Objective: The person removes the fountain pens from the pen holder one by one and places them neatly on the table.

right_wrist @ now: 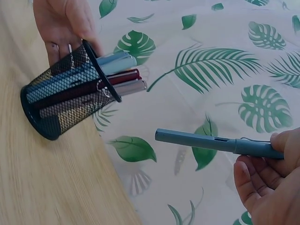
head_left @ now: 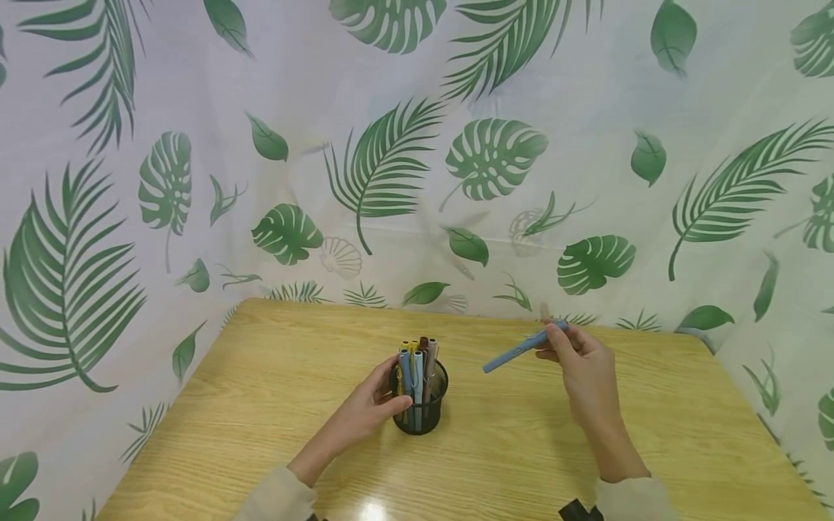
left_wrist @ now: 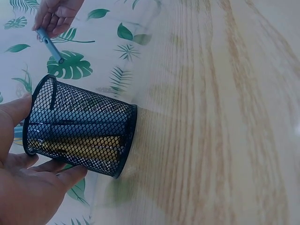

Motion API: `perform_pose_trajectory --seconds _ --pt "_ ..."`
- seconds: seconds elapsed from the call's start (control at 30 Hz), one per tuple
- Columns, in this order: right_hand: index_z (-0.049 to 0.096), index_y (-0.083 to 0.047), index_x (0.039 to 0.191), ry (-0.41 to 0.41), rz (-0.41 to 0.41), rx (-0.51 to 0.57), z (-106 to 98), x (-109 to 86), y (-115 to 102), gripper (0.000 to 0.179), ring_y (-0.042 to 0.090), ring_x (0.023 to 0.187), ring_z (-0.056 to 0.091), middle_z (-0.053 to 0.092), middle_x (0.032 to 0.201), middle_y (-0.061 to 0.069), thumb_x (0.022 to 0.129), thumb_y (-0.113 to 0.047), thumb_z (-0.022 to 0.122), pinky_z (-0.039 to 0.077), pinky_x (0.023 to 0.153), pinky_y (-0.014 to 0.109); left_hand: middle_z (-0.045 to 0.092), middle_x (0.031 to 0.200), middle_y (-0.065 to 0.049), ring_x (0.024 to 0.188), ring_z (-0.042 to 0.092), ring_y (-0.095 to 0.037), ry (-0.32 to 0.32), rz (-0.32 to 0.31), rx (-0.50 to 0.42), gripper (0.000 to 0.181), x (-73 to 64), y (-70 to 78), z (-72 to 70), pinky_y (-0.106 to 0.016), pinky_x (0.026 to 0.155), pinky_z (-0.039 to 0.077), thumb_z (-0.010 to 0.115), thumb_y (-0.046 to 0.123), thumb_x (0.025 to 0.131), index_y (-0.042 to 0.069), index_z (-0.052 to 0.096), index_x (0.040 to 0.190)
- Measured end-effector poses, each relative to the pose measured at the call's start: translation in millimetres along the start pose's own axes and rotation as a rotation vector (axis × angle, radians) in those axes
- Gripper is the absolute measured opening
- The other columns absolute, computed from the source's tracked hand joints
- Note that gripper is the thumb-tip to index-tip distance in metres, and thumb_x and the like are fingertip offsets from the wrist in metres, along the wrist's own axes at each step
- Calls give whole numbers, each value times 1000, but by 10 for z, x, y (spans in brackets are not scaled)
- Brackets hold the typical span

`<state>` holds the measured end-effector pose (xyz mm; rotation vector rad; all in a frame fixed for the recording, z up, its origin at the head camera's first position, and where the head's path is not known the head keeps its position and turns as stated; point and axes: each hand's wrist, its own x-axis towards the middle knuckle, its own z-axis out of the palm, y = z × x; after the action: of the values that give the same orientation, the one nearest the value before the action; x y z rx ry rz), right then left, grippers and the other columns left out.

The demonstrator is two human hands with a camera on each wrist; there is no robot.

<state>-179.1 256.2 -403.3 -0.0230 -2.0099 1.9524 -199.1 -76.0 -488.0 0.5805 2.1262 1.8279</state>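
A black mesh pen cup (head_left: 419, 423) stands upright on the wooden table, with several pens (right_wrist: 119, 75) in it: blue, light blue, yellow, dark red and greyish. My left hand (head_left: 365, 409) grips the cup from its left side, thumb and fingers around the rim and wall, as the left wrist view (left_wrist: 28, 183) also shows. To the right, my right hand (head_left: 586, 365) pinches a capped blue pen (head_left: 517, 352) at its cap end, between thumb and fingers. That pen is held above the table, slanting down toward the cup, its other end apart from the cup.
The light wooden table (head_left: 260, 376) reaches back to a white cloth backdrop (head_left: 391, 275) printed with green leaves. This cloth also rises along the left and right sides of the table.
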Motion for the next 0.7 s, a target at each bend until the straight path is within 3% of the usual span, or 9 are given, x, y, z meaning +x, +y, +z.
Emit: perform_pose_trajectory --seconds 0.13,0.33,0.57,0.7 --pt "72 -3 111 21 11 -10 -147 -23 -7 27 10 90 72 73 112 -4 103 -28 66 59 84 24 36 161 -24 148 35 -41 -3 0 -9 78 2 -2 0 -56 120 29 67 20 103 7 21 165" --pt "70 7 112 37 -12 0 -349 -66 1 34 9 91 71 72 116 -6 103 -25 67 59 82 23 35 162 -24 149 34 -40 -4 -2 -6 78 0 -11 -2 -55 119 30 67 20 104 6 20 165" --pt "75 -4 112 43 -23 33 -558 -79 46 19 9 87 71 75 102 -3 103 -18 67 59 79 22 36 161 -25 148 35 -41 -2 1 -3 78 -4 6 -2 -55 119 31 66 20 104 6 20 165" --pt "76 -5 111 41 -21 34 -647 -105 43 18 9 86 71 76 103 -5 103 -17 67 59 78 22 35 161 -24 148 35 -41 -6 -2 -3 78 -2 5 -4 -55 119 31 66 20 104 7 20 165"
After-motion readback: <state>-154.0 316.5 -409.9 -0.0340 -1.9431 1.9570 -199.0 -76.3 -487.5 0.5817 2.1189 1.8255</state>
